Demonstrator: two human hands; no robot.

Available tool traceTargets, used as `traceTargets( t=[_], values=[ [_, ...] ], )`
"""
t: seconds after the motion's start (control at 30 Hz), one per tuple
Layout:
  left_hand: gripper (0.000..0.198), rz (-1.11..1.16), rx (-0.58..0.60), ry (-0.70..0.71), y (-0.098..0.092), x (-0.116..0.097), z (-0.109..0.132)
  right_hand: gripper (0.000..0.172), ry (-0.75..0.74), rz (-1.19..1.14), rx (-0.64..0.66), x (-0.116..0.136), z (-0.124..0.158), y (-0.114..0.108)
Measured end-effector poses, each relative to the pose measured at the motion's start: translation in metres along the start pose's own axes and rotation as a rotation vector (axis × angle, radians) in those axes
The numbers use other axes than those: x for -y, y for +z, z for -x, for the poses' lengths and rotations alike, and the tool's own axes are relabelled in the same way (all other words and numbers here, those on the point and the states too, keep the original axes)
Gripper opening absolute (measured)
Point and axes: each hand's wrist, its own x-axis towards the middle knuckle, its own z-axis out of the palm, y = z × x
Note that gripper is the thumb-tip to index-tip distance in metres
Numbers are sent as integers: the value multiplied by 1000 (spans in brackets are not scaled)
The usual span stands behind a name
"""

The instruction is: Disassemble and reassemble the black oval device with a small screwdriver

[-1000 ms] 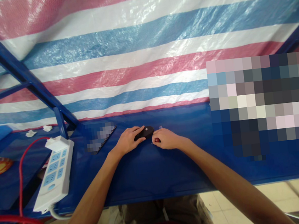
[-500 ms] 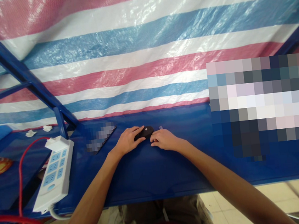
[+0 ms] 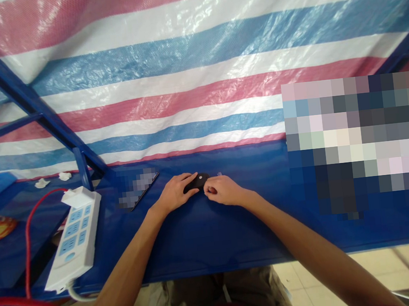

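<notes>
Black oval device (image 3: 197, 181), long axis running hand to hand: left hand (image 3: 175, 193) grips one end, tightly curled right hand (image 3: 224, 191) touches the other.

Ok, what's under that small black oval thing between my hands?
The blue table shows beside the black oval object, so it seems to rest on it. The left hand covers its left end and the right hand its near edge, hiding anything beneath.

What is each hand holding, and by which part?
Left hand grips the black oval device by its left end, on the blue table. Right hand is curled at its right end; its grip cannot be told.
</notes>
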Motion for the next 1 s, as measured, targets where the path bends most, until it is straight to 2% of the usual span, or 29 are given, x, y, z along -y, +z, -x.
traceTargets(
  t=[0.1,0.17,0.3,0.43,0.7,1.0],
  values=[
    [49,20,-20,50,4,1,0,8,89,-95,-188,-6,-1,-2],
    [48,30,-28,85,6,0,0,9,166,-180,-242,-11,-2,-3],
    [48,22,-37,103,6,-4,1,13,294,-399,-259,-18,-3,-7],
    [47,15,-37,92,6,-6,1,16,349,-538,-222,-19,-5,-9],
    [47,-15,-34,81,5,-8,1,16,316,-480,-202,-25,-5,2],
    [46,-26,-34,65,7,-7,1,12,368,-449,-241,-25,-6,3]
  ],
)
